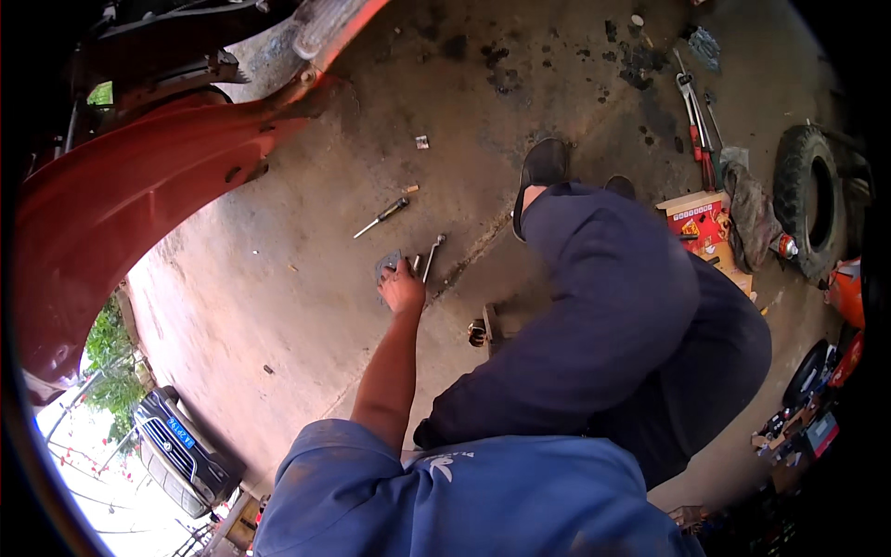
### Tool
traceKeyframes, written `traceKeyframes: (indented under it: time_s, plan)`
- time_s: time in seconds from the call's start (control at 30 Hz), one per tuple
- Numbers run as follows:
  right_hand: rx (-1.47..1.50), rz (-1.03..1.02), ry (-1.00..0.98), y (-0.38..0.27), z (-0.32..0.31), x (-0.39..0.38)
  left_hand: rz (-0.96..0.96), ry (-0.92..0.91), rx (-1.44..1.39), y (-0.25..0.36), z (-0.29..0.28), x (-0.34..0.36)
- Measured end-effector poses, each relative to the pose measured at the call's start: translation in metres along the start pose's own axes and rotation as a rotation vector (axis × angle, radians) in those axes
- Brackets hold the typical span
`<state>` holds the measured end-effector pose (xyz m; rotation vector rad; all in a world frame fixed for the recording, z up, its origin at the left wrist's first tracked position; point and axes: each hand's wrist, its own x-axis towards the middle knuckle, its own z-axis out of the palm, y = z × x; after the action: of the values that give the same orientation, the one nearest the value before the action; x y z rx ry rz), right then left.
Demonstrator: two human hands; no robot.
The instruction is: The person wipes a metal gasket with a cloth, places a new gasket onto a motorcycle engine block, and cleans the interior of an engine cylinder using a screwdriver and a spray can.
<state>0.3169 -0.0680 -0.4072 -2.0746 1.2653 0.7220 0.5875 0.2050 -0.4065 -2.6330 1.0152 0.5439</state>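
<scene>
My left hand (402, 290) reaches down to the concrete floor, its fingers bent and drawn together over a small crumpled grey piece (388, 264), perhaps a rag or plastic. What lies between the fingertips is too small to make out. Right beside the fingers are a short metal cylinder (417, 264), like a socket, and a silver wrench (433, 257). Farther off lies a screwdriver (381, 217) with a dark handle. My right hand is out of the picture.
A red vehicle body panel (139, 176) arches over the left. On the right are long-handled cutters (692, 116), an open red cardboard box (701, 223), a dark cloth (750, 213) and a tyre (806, 200). A small stand (492, 325) is by my knee. A parked car (181, 450) stands lower left.
</scene>
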Motion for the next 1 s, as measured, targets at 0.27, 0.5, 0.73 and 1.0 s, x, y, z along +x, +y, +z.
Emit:
traceKeyframes:
  time_s: [0.27,0.5,0.73,1.0]
  plan:
    - [0.31,0.002,0.278,0.067,-0.081,-0.115,0.777,0.204,-0.648,0.121,-0.307,-0.004]
    - [0.486,0.154,0.294,0.144,-0.095,-0.133,1.358,-0.035,-1.044,0.345,-0.489,0.066]
    - [0.474,0.217,0.209,0.182,-0.145,-0.118,1.258,-0.422,-0.814,0.406,-0.453,0.09]
    - [0.391,0.231,0.3,0.191,-0.254,-0.105,1.135,-0.357,-0.869,0.363,-0.497,0.099]
